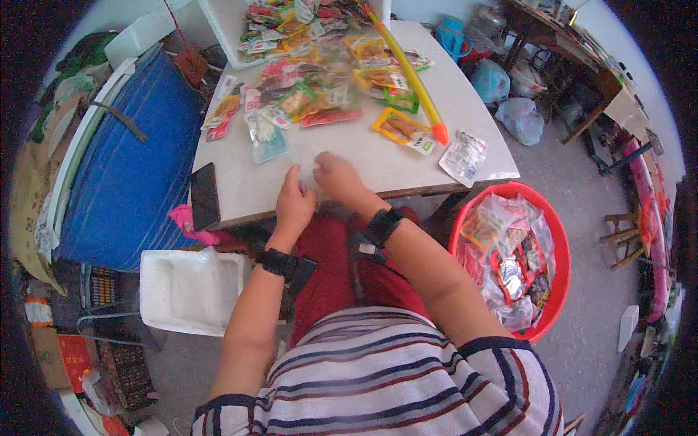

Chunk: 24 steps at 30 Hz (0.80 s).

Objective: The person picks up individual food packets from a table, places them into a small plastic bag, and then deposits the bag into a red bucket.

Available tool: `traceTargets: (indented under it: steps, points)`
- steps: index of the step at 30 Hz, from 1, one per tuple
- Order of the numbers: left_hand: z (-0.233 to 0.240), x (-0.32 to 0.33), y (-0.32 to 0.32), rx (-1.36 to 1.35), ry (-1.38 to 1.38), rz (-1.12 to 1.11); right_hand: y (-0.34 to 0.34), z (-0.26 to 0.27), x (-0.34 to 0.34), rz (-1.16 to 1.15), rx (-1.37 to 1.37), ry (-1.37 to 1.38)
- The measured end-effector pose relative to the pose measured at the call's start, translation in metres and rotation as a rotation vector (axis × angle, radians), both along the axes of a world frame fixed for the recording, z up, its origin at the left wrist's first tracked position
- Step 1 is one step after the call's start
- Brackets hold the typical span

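Note:
My left hand [295, 201] and my right hand [337, 177] are side by side over the near edge of the white table [349, 155], fingers curled. Whether either holds something thin cannot be told. Just beyond them lies a pile of small sealed food packets [305, 98], partly blurred. A clear pale-green packet [268, 143] is closest to my left hand. To the right are a yellow-edged packet [402, 129], a silver packet [464, 157] lying back side up and a long yellow tube with an orange tip [415, 82].
A black phone [205, 196] lies at the table's left corner. A red tub [564, 261] with packets and plastic bags stands right of my legs. A foam box [191, 291] is at lower left, a blue barrel [131, 163] at left. Another foam box [222, 32] holds packets.

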<state>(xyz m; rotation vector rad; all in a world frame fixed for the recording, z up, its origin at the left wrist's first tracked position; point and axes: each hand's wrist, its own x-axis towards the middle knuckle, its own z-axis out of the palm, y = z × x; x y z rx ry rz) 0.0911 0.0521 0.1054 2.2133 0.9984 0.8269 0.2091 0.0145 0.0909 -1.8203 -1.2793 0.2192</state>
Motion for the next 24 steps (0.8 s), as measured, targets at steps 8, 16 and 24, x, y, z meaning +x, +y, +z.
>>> traceTargets:
  steps: [8, 16, 24]
  points:
    - [-0.006, 0.002, 0.001, 0.075, 0.178, -0.037, -0.013, 0.029, 0.090, -0.359, -0.153, -0.332]
    - [-0.003, 0.005, -0.003, 0.077, 0.170, -0.033, -0.026, 0.011, 0.118, -0.337, -0.384, -0.416]
    - [-0.004, 0.009, -0.003, 0.098, 0.201, -0.021, -0.019, 0.009, 0.038, 0.241, -0.128, -0.459]
